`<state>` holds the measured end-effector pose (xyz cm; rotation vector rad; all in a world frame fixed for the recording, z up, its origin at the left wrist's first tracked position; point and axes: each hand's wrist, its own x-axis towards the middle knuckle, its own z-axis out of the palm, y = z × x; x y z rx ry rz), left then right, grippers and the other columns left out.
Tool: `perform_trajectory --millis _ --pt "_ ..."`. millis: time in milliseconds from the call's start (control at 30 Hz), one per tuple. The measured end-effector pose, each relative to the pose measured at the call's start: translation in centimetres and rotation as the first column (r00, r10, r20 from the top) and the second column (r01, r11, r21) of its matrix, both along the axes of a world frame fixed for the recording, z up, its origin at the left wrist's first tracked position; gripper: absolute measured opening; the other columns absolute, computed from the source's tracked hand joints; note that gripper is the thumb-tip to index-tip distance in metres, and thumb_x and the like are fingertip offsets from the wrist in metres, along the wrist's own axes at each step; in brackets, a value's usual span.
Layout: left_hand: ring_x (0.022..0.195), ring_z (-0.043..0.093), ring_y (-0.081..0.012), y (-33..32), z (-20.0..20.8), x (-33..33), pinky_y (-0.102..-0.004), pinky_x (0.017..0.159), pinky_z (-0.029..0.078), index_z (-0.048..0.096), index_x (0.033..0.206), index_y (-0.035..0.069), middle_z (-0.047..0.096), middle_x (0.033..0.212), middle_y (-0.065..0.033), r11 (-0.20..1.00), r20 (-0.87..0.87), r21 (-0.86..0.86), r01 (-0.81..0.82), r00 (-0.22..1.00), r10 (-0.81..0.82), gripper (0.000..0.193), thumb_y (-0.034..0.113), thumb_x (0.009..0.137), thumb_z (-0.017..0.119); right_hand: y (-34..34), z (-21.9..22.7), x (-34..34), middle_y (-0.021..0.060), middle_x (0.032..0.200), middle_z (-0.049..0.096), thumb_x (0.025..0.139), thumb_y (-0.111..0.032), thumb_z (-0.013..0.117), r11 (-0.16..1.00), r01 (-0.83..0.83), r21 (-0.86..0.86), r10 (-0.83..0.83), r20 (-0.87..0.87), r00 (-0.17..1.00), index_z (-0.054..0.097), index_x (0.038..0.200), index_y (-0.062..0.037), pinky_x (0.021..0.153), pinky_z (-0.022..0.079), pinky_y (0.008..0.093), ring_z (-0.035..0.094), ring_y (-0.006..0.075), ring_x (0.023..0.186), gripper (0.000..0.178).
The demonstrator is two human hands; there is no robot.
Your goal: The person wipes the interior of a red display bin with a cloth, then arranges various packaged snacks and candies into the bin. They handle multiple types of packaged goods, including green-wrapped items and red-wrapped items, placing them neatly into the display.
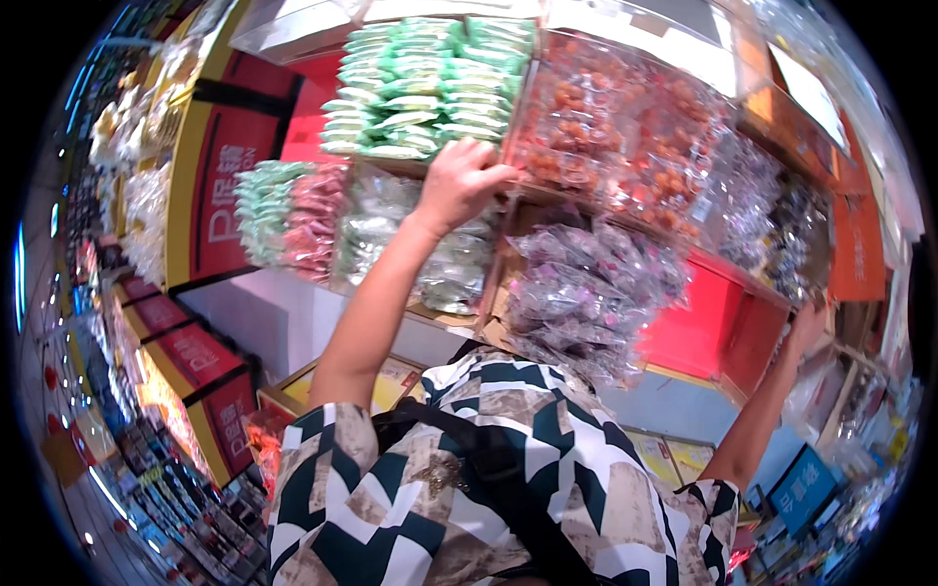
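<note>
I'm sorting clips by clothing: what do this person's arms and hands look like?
The left hand and right hand are ungloved, and the forearms are bare. The short sleeves carry an angular pattern of white, dark green and mottled beige-brown.

stacked packets [420, 88] lie left of bagged pieces [572, 122]; heaped bags [596, 288] lie before the latter.

Mint-green packets [420, 83] lie overlapped in three columns, while glossy clear packets [793, 234], possibly dark-filled, crowd together farther right.
</note>
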<state>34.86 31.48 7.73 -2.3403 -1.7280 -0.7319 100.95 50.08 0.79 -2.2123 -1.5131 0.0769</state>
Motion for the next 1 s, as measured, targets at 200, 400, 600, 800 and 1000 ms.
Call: perform_trajectory --millis 200,400,600,800,1000 --pt "0.071 0.05 -0.0235 0.3 0.6 0.3 -0.0364 0.062 0.041 0.068 0.089 0.019 0.049 0.073 -0.002 0.999 -0.008 -0.014 0.051 0.999 -0.051 0.021 0.016 0.068 0.071 0.4 -1.3 1.0 0.0265 0.111 0.063 0.087 -0.033 0.046 0.997 -0.034 0.064 0.036 -0.029 0.999 0.058 0.122 -0.0059 0.09 0.044 0.0501 0.057 0.0458 0.105 0.046" --pt "0.069 0.048 -0.0253 1.2 1.0 0.2 -0.037 0.06 0.041 0.068 0.087 0.013 0.044 0.071 -0.0051 0.99 0.067 -0.084 0.113 0.992 -0.107 0.018 0.009 0.07 0.07 -1.6 1.3 -3.3 0.025 0.105 0.065 0.089 -0.036 0.046 0.992 0.1 0.08 -0.098 -0.021 0.995 0.062 0.111 -0.0054 0.085 0.045 0.051 0.059 0.0453 0.102 0.041" --pt "0.072 0.048 -0.0279 0.7 1.3 1.0 -0.0386 0.061 0.04 0.066 0.085 0.01 0.045 0.073 -0.0069 0.991 0.088 -0.12 0.062 0.995 -0.051 0.017 0.009 0.069 0.073 -3.5 1.2 -6.5 0.0207 0.114 0.06 0.088 -0.019 0.058 0.904 0.09 0.419 -0.012 -0.187 0.982 0.055 0.123 -0.0018 0.096 0.039 0.0429 0.055 0.0357 0.111 0.04" --pt "0.072 0.047 -0.0271 0.6 0.9 1.3 -0.0378 0.062 0.039 0.065 0.083 0.01 0.045 0.072 -0.0067 0.993 0.1 -0.118 0.001 0.995 0.01 0.017 0.008 0.069 0.074 -9.6 8.1 -21.2 0.0071 0.101 0.059 0.076 -0.016 0.074 0.608 -0.72 0.335 0.724 0.138 0.676 0.059 0.108 -0.0081 0.09 0.039 0.0403 0.054 0.0271 0.099 0.036" --pt "0.071 0.046 -0.0255 0.8 0.3 1.2 -0.0372 0.062 0.039 0.064 0.082 0.011 0.045 0.072 -0.0048 0.999 0.05 -0.032 0.014 0.999 -0.013 0.017 0.007 0.068 0.074 -7.2 7.0 -22.8 0.0046 0.088 0.056 0.07 -0.02 0.076 0.487 -0.868 0.093 0.861 0.113 0.495 0.058 0.095 -0.0092 0.077 0.042 0.0366 0.054 0.0239 0.089 0.032"
